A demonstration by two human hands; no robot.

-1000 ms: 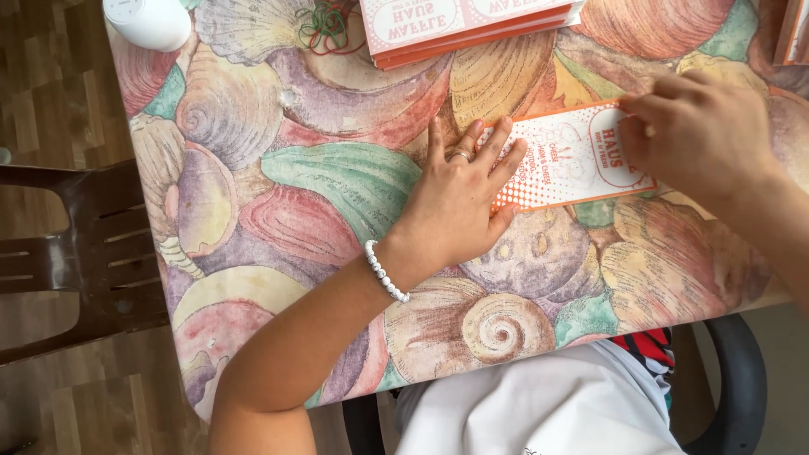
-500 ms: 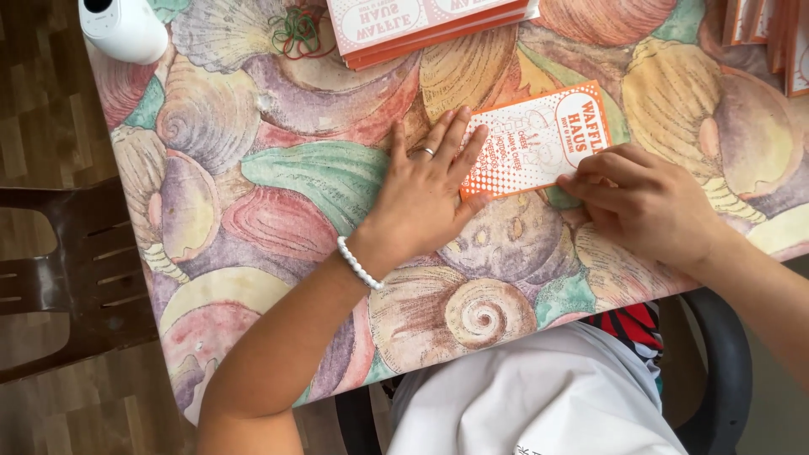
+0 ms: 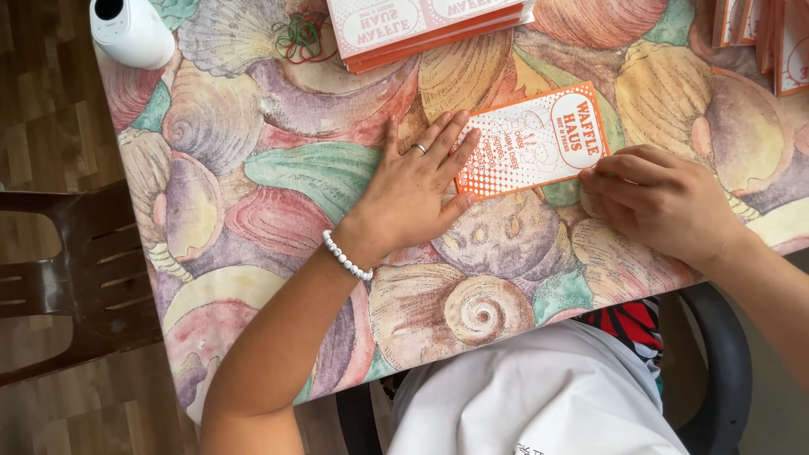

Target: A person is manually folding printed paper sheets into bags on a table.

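- Nearest me, at six o'clock, I see a white-clothed lap (image 3: 548, 396) tucked against the table edge, with a dark chair (image 3: 67, 278) off at nine o'clock.
- My left hand (image 3: 413, 190) lies flat and fully spread on the shell-patterned tablecloth (image 3: 253, 168), gripping nothing; its fingertips press the left edge of the orange-and-white paper sleeve (image 3: 531, 139). A ring and a white bead bracelet (image 3: 345, 257) show on that arm.
- My right hand (image 3: 661, 202), at three o'clock, is curled loosely, fingertips pinching the sleeve's lower right corner.
- The sleeve itself lies flat and tilted just past centre, between both hands.
- Farther out, at twelve o'clock, a stack of matching sleeves (image 3: 430, 21); rubber bands (image 3: 299, 38) just left of it.
- At eleven o'clock, a white cylinder (image 3: 131, 29).
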